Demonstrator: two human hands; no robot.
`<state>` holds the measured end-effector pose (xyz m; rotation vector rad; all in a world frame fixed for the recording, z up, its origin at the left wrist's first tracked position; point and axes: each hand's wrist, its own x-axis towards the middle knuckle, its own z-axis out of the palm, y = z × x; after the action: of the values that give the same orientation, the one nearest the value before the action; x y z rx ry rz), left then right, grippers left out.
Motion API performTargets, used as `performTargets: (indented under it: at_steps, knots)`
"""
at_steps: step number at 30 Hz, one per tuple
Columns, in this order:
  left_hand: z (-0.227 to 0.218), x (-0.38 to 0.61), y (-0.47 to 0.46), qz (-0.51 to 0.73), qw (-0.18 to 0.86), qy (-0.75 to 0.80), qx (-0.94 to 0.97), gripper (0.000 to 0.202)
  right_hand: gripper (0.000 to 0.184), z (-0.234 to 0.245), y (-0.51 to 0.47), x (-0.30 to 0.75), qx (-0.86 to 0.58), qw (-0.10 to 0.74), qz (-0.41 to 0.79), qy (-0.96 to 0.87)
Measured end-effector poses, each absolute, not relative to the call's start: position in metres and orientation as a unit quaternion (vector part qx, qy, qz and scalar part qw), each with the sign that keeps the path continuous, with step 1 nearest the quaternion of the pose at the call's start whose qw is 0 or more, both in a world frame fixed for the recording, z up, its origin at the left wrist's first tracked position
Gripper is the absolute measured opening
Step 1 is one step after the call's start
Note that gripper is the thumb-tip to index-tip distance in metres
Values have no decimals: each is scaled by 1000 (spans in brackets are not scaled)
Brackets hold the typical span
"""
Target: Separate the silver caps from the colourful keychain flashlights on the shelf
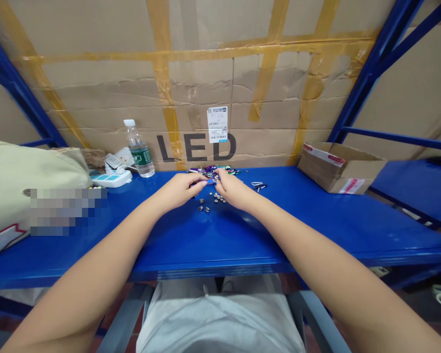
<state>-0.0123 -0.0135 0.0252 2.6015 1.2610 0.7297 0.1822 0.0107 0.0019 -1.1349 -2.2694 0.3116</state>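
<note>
My left hand (180, 190) pinches a small blue piece (210, 181) between thumb and fingers. On its other side, my right hand (235, 189) is closed at the right end of the same piece, where something shiny shows; its exact kind is too small to tell. Just behind my fingers lies a pile of colourful metal clips (233, 171), partly hidden by my hands. Several small round metal pieces (219, 198) are scattered on the blue table (206, 240) below my hands. Right of my right hand lie a few loose carabiner-like clips (257, 185).
A water bottle (139, 149) stands at the back left, beside a white power strip (112, 179). A pale green bag (33, 181) covers the left end. An open cardboard box (336, 169) sits at the right. Behind rises a taped cardboard wall (191, 103) between blue frame posts.
</note>
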Motion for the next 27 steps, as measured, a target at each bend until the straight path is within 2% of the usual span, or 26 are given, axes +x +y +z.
performTargets:
  at_steps: [3,6,10,13,16,20,23,27]
  knots:
    - [22,-14,-12,178,59,385,904,30,38,5,15,190,-439,341,101,-825]
    - [24,-16,-11,193,22,410,891,32,38,8,19,198,-416,374,111,-821]
    - [29,-19,-12,249,-14,450,857,34,35,6,18,200,-354,343,159,-855]
    - [28,-17,-13,258,-25,469,844,37,36,5,13,196,-365,326,195,-850]
    - [25,-14,-16,276,-25,468,839,28,33,6,8,194,-375,330,235,-834]
    - [25,-13,-19,255,-89,443,855,39,27,10,-1,192,-367,305,348,-807]
    - [25,-14,-18,221,-165,405,872,34,19,13,-5,189,-339,277,464,-770]
    - [21,-17,-13,207,-223,343,888,25,15,14,-6,189,-281,302,572,-709]
